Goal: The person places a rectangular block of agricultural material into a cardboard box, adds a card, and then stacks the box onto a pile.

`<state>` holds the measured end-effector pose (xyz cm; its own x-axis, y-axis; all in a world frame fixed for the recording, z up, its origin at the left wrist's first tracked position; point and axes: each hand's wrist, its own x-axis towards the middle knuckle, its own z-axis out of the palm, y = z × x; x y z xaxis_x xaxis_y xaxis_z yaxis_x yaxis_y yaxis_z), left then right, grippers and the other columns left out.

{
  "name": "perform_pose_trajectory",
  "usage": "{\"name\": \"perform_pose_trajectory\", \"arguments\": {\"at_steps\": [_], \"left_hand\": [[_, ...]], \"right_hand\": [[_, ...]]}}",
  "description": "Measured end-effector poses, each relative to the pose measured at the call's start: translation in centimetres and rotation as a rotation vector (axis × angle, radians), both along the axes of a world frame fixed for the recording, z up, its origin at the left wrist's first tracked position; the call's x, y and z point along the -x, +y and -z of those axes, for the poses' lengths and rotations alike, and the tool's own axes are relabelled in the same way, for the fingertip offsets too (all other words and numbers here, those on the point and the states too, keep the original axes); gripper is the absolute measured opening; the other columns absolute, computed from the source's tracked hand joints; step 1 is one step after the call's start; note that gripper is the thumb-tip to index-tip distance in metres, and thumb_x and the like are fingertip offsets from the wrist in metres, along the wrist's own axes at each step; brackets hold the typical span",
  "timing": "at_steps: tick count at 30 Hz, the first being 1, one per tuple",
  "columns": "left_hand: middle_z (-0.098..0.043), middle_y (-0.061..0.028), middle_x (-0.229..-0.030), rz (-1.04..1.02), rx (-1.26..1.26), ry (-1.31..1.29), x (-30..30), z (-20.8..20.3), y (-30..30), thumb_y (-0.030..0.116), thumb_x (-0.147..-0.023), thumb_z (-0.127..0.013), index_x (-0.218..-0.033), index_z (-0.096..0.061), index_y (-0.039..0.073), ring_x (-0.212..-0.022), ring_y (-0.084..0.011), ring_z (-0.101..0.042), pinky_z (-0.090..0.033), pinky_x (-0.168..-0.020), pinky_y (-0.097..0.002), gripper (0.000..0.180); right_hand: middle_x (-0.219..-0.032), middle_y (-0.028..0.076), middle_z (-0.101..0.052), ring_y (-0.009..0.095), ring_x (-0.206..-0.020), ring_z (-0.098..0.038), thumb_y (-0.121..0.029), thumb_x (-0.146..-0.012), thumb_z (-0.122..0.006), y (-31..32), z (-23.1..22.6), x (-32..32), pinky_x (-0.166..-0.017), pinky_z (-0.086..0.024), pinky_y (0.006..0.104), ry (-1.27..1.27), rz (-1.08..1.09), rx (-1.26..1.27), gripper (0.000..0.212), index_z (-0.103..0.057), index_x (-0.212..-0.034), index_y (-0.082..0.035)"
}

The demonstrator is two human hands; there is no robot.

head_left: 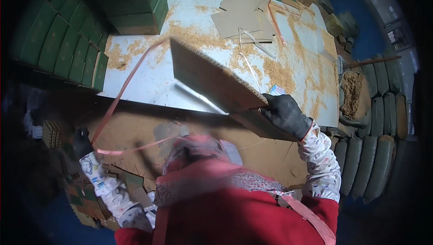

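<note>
The left hand [82,140], gloved, at eight o'clock, has its fingers closed on a pink strap [118,97]; the grip is blurred. The right hand [285,115], at three o'clock, clamps a stack [212,80] of brown boards, its long axis running to eleven o'clock over the table [153,82]. Sawdust [279,71] lies beyond.

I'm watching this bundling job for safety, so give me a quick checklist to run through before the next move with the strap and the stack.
1. Right hand grips the stack at its near end: ok.
2. Left hand holds the strap: ok, though blurred.
3. Strap reaches the stack's far end: ok; whether it wraps around, cannot tell.
4. Stack lies flat on the table: not ok, it is tilted with the near end past the edge.
5. Table free of litter: not ok, sawdust and cardboard sheets lie on it.
</note>
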<state>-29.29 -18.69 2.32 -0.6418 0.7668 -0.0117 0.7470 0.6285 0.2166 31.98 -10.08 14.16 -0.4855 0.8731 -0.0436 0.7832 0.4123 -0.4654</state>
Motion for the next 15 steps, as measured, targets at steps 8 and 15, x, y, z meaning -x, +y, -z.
{"name": "perform_pose_trajectory", "arguments": {"at_steps": [8, 15], "left_hand": [[-0.043, -0.0140, -0.127, 0.863, -0.707, 0.136, -24.3, -4.4, 12.1, 0.026, -0.061, -0.075, -0.120, -0.050, 0.011, -0.122, -0.0301, -0.037, -0.027, -0.101, -0.0531, 0.066], [-0.053, -0.0100, -0.116, 1.517, -0.921, -0.116, -36.9, 1.5, 17.7, 0.017, -0.067, -0.061, -0.103, -0.059, 0.011, -0.106, -0.0275, -0.050, -0.037, -0.091, -0.0487, 0.036]], "right_hand": [[-0.080, 0.021, -0.061, 0.037, -0.076, -0.059, -0.029, -0.071, -0.062, 7.1, 6.9, 3.6, -0.068, -0.046, 0.0435, -0.050, 0.015, 0.174, 0.036, -0.056, -0.091, 0.000], [-0.121, 0.016, -0.049, 0.022, -0.106, -0.050, -0.022, -0.081, -0.063, 10.2, 13.6, 2.3, -0.088, -0.042, 0.0325, 0.600, -0.157, 0.691, 0.060, -0.036, -0.132, -0.008]]}}
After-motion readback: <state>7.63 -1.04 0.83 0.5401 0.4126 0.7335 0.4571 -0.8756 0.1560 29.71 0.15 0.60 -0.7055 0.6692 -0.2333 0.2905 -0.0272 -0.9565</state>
